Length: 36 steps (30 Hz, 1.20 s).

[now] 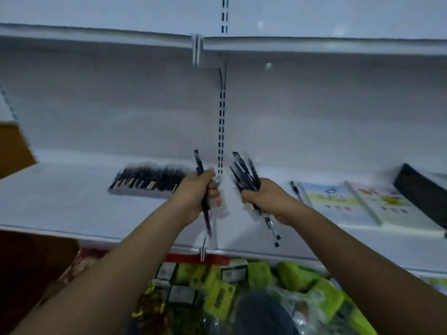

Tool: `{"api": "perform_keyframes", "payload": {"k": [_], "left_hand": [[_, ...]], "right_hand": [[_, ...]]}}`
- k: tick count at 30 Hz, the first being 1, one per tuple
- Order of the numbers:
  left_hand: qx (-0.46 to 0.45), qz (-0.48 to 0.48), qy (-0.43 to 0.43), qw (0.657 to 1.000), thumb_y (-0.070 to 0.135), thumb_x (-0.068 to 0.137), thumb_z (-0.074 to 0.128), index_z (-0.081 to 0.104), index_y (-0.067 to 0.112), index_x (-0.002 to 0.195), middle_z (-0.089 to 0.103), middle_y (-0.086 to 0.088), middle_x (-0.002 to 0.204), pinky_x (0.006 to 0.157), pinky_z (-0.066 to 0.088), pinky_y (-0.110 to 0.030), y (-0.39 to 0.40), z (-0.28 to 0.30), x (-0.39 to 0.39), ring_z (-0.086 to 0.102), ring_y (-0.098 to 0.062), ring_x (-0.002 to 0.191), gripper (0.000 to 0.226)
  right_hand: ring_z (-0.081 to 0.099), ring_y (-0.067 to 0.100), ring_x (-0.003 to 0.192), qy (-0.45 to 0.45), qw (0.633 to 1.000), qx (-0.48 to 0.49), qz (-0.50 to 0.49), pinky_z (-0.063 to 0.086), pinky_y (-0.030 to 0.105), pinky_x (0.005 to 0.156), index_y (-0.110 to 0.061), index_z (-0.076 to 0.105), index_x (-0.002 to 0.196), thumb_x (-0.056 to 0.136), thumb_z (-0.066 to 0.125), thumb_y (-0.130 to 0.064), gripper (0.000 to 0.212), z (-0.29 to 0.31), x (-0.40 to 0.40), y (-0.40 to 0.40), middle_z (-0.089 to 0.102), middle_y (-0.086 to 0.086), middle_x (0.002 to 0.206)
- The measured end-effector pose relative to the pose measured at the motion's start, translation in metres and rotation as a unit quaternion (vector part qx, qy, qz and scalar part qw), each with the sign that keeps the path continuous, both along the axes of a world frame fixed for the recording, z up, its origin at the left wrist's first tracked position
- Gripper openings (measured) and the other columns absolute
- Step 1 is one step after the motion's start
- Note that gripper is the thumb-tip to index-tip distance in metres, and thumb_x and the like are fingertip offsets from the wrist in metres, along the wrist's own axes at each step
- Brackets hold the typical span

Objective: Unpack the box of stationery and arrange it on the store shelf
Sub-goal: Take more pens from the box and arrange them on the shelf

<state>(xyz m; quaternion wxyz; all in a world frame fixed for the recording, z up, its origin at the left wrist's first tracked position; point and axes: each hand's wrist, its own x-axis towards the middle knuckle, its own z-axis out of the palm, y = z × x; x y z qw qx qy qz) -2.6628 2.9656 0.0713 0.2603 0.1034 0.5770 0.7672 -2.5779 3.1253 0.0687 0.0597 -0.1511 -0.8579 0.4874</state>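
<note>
Both hands are full: my left hand (202, 193) is curled around a couple of dark pens (202, 189) held upright, and my right hand (266, 201) grips a thicker bundle of pens (245, 174) that fans out above my fingers, with a few ends sticking down below my palm. I hold them close together, just above the middle of the white shelf (72, 201), near the slotted upright at the back. To the left on the shelf lies a tray of pens (147, 180), already laid out in a row. To the right a single pen (295, 191) lies beside two colourful booklets (338, 201), and past those sits a dark flat box (420, 189) at the edge of view. A brown cardboard box (12, 146) shows at the far left, blurred, so I cannot tell what is left inside. I judge the job partly done: some stock is placed, these pens need setting down neatly, and much of the shelf is bare. Below the shelf are green packets (263, 272) on a lower level.
</note>
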Motion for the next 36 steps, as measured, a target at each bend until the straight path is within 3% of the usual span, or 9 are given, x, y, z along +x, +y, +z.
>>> {"api": "perform_keyframes", "payload": {"k": [6, 8, 12, 14, 16, 19, 24, 30, 36], "left_hand": [[-0.128, -0.023, 0.113, 0.985, 0.014, 0.103, 0.046, 0.050, 0.012, 0.104, 0.047, -0.008, 0.078, 0.056, 0.058, -0.038, 0.087, -0.037, -0.028, 0.050, -0.017, 0.058, 0.004], [-0.246, -0.004, 0.249, 0.937, 0.016, 0.101, 0.050, 0.052, 0.007, 0.114, 0.058, -0.011, 0.087, 0.069, 0.054, -0.037, 0.100, -0.054, -0.045, 0.056, -0.022, 0.072, 0.016], [-0.377, -0.005, 0.429, 0.821, 0.021, 0.085, 0.051, 0.049, 0.013, 0.075, 0.054, -0.003, 0.073, 0.066, 0.041, -0.033, 0.100, -0.085, -0.068, 0.054, -0.030, 0.075, 0.013], [-0.379, -0.014, 0.477, 0.793, 0.021, 0.081, 0.050, 0.043, 0.026, 0.063, 0.045, 0.004, 0.065, 0.070, 0.042, -0.034, 0.097, -0.094, -0.074, 0.050, -0.029, 0.076, 0.020], [-0.347, -0.012, 0.484, 0.803, 0.015, 0.089, 0.055, 0.065, 0.027, 0.084, 0.052, 0.003, 0.084, 0.079, 0.038, -0.028, 0.092, -0.096, -0.070, 0.051, -0.021, 0.092, 0.016], [-0.312, 0.033, 0.467, 0.827, 0.018, 0.096, 0.059, 0.061, 0.019, 0.123, 0.050, 0.003, 0.114, 0.082, 0.034, -0.011, 0.078, -0.093, -0.067, 0.049, -0.008, 0.104, 0.027], [-0.368, 0.085, 0.462, 0.802, 0.022, 0.092, 0.060, 0.050, 0.023, 0.094, 0.051, 0.008, 0.082, 0.054, 0.031, -0.016, 0.046, -0.080, -0.057, 0.047, -0.001, 0.067, 0.010], [-0.570, -0.037, 0.477, 0.668, 0.065, 0.086, 0.057, 0.049, 0.025, 0.059, 0.049, 0.009, 0.053, 0.053, 0.040, -0.023, 0.033, -0.068, -0.034, 0.050, -0.007, 0.052, 0.048], [-0.537, -0.062, 0.421, 0.729, 0.045, 0.087, 0.066, 0.055, 0.010, 0.058, 0.043, 0.004, 0.045, 0.050, 0.034, -0.023, 0.027, -0.067, -0.050, 0.041, -0.010, 0.042, 0.047]], "right_hand": [[0.054, 0.018, 0.053, -0.001, 0.988, 0.078, -0.135, 0.042, 0.020, 0.042, -0.001, 0.056, 0.087, 0.085, 0.062, -0.016, 0.016, -0.041, -0.032, 0.078, 0.059, 0.014, 0.074], [0.057, 0.018, 0.063, -0.025, 0.982, 0.129, -0.134, 0.044, 0.020, 0.045, 0.000, 0.055, 0.099, 0.086, 0.062, -0.020, 0.024, -0.051, -0.045, 0.087, 0.061, 0.013, 0.083], [0.058, 0.029, 0.098, -0.060, 0.947, 0.283, -0.137, 0.052, 0.039, 0.081, -0.011, 0.054, 0.106, 0.087, 0.059, -0.038, 0.033, -0.071, -0.057, 0.090, 0.059, 0.010, 0.105], [0.055, 0.028, 0.103, -0.038, 0.936, 0.320, -0.138, 0.049, 0.041, 0.087, -0.013, 0.056, 0.111, 0.087, 0.057, -0.044, 0.039, -0.081, -0.056, 0.091, 0.057, 0.008, 0.111], [0.055, 0.027, 0.106, -0.001, 0.924, 0.356, -0.140, 0.047, 0.039, 0.091, -0.018, 0.056, 0.124, 0.089, 0.055, -0.048, 0.047, -0.089, -0.054, 0.093, 0.058, 0.005, 0.117], [0.053, 0.027, 0.114, 0.039, 0.919, 0.368, -0.136, 0.043, 0.041, 0.098, -0.023, 0.055, 0.133, 0.088, 0.058, -0.050, 0.052, -0.091, -0.050, 0.096, 0.058, 0.001, 0.126], [0.056, 0.023, 0.107, 0.089, 0.918, 0.374, -0.098, 0.040, 0.036, 0.098, -0.027, 0.069, 0.118, 0.084, 0.070, -0.041, 0.036, -0.083, -0.046, 0.094, 0.063, -0.001, 0.117], [0.050, 0.019, 0.106, 0.126, 0.909, 0.393, -0.063, 0.038, 0.029, 0.090, -0.028, 0.073, 0.107, 0.086, 0.069, -0.035, 0.023, -0.082, -0.045, 0.089, 0.064, -0.005, 0.110], [0.052, 0.019, 0.093, 0.182, 0.904, 0.379, -0.074, 0.032, 0.026, 0.079, -0.026, 0.074, 0.096, 0.083, 0.073, -0.023, 0.013, -0.085, -0.046, 0.093, 0.065, -0.006, 0.097]]}}
